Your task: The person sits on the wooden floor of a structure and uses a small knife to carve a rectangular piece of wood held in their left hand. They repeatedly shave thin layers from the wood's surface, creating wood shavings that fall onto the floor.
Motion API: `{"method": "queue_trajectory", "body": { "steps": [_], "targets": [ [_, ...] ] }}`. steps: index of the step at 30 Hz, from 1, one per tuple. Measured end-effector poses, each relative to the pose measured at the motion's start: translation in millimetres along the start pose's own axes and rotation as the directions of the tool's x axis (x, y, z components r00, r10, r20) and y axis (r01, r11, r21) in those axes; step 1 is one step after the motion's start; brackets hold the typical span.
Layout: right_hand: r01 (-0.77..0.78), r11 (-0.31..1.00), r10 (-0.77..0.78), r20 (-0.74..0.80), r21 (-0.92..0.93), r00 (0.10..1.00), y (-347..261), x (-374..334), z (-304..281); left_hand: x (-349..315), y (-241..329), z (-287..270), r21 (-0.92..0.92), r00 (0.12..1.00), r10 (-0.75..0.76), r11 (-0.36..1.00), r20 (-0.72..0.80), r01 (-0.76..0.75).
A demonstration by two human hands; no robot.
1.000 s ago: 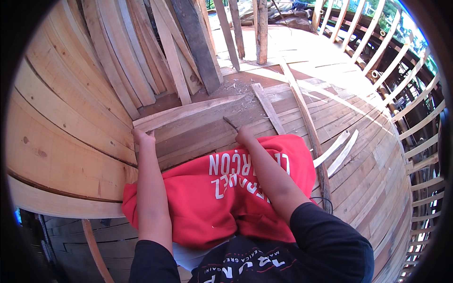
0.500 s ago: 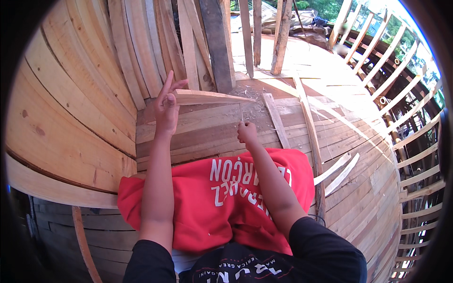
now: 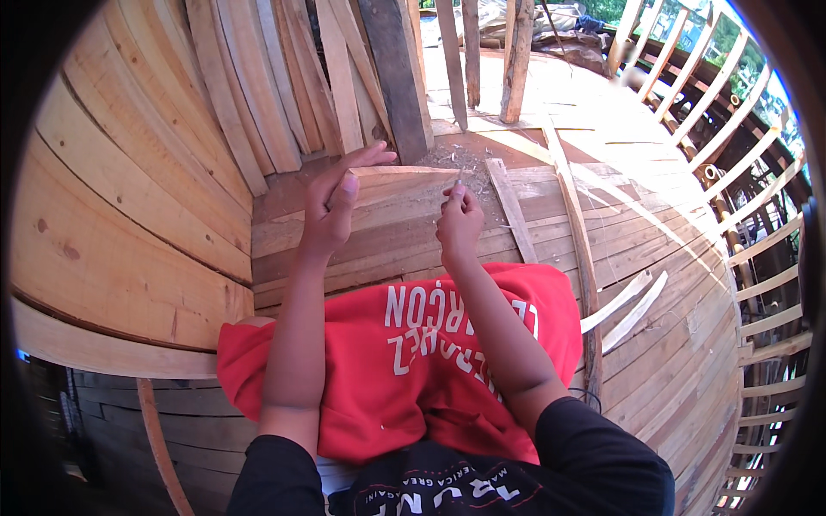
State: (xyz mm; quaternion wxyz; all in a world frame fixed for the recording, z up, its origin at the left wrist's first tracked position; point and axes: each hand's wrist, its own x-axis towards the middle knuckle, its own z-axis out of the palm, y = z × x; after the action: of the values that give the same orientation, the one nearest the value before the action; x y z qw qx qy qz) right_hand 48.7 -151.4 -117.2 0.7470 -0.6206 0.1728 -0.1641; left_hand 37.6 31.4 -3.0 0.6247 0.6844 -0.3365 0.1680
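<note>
My left hand [image 3: 337, 199] is held up with its fingers stretched out and slanting right. Right beside its thumb begins a pale, narrow wood strip [image 3: 404, 171], whose left end is hidden behind the hand; whether the palm touches it, I cannot tell. The strip tapers toward my right hand [image 3: 459, 225], which is closed with the thumb on top. A thin greyish piece [image 3: 459, 177] sticks up from those fingers, close to the strip's tip; its kind is too small to make out. Red cloth [image 3: 344, 370] with white lettering covers my lap beneath both forearms.
Wide planks [image 3: 138, 206] form a wall at the left, with upright boards [image 3: 267, 95] leaning behind my left hand. Shavings [image 3: 465, 159] litter the plank floor [image 3: 662, 370]. A long batten [image 3: 572, 215] and two curved offcuts [image 3: 635, 311] lie at right, before a slatted railing [image 3: 766, 297].
My left hand has tilted and moved right, its fingers swinging from upward to rightward. My right hand has risen to the strip's tip. The strip's visible part looks shorter and narrower.
</note>
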Motion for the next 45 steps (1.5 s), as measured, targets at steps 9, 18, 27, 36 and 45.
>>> {"method": "queue_trajectory", "body": {
  "steps": [9,18,27,36,45],
  "targets": [
    [0.140,0.822,-0.023,0.212,-0.552,0.977,-42.1,-33.4,9.4,-3.8,-17.1,45.7,-0.294,0.916,0.060,0.937,-0.396,-0.188],
    [0.332,0.746,-0.243,0.229,-0.577,0.943,-64.0,-43.7,2.6,-5.7,14.5,71.4,0.088,0.823,0.282,0.957,-0.493,-0.275],
    [0.331,0.699,-0.219,0.251,-0.634,0.943,-99.1,-66.0,9.5,-10.2,14.3,74.6,-0.020,0.750,0.133,0.981,-0.648,-0.191],
    [0.173,0.768,-0.047,0.216,-0.617,0.975,-67.3,-27.9,-21.9,-10.9,10.2,87.8,0.047,0.803,0.202,0.976,-0.561,-0.213],
    [0.274,0.773,-0.152,0.252,-0.573,0.956,-62.4,-21.0,-9.0,-8.9,2.2,79.3,-0.013,0.808,0.156,0.980,-0.568,-0.198]
  ]
}}
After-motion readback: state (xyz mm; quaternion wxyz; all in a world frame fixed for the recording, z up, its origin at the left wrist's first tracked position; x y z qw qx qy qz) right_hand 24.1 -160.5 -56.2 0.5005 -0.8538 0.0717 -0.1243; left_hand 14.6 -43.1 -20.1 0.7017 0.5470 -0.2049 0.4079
